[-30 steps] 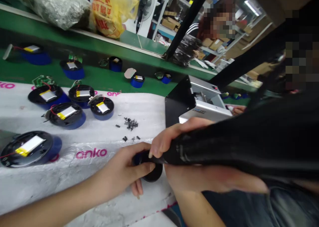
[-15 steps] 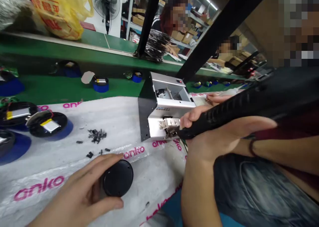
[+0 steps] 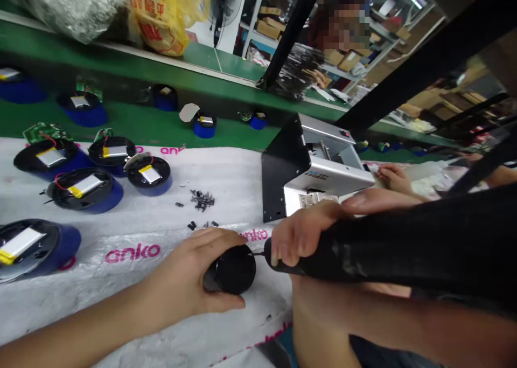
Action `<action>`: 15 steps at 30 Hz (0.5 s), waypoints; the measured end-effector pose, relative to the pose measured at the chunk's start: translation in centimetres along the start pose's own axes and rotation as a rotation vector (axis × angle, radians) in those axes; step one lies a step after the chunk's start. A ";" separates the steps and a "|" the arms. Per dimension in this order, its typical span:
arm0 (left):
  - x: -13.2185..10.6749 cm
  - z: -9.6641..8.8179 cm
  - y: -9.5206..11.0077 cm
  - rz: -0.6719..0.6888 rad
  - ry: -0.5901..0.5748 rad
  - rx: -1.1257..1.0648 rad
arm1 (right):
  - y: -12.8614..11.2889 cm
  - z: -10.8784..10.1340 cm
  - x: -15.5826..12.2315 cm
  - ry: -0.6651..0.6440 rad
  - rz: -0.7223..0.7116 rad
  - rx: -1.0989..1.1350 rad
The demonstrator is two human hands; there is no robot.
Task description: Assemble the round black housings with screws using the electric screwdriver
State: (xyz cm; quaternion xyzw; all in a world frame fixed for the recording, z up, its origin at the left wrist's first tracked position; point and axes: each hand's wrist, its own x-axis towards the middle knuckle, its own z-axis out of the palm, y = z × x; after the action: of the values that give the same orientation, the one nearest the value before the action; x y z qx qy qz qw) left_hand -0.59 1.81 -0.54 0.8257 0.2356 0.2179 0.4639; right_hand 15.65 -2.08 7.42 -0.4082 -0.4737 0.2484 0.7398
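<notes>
My left hand (image 3: 194, 282) is wrapped round a small black cylinder (image 3: 235, 269), with the flat round face turned to the right. My right hand (image 3: 307, 233) grips a long black electric screwdriver (image 3: 375, 244), which lies almost level across the right side. Its thin bit reaches the upper right edge of the cylinder's face. Whether a screw sits at the tip is too small to tell. Behind my right hand stands a silver and black screw feeder (image 3: 323, 158), its front outlet partly hidden by my fingers.
Blue round housings with batteries (image 3: 84, 190) stand at the left on white foam sheet (image 3: 230, 168). Small black pieces (image 3: 202, 200) lie scattered beyond my left hand. More blue units (image 3: 204, 125) sit on the green belt (image 3: 133, 123). A co-worker's hand (image 3: 393, 178) is beyond the feeder.
The screwdriver has left the feeder's outlet and come over to the cylinder, its bit now at the face. The view has shifted left, showing more blue housings.
</notes>
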 end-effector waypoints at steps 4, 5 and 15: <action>0.1 -0.1 0.3 -0.011 -0.017 -0.043 | 0.4 0.7 0.0 0.020 -0.023 -0.025; 0.2 -0.2 0.5 -0.020 -0.027 -0.057 | 0.2 0.7 0.0 0.000 0.001 -0.019; 0.4 -0.5 1.2 -0.093 -0.023 -0.100 | -1.9 -0.8 0.7 -0.279 0.207 -0.025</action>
State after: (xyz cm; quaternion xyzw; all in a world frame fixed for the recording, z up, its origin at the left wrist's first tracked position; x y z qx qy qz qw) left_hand -0.33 1.80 0.75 0.7921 0.2571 0.1980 0.5170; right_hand 16.62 -2.89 9.24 -0.4255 -0.5301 0.3718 0.6323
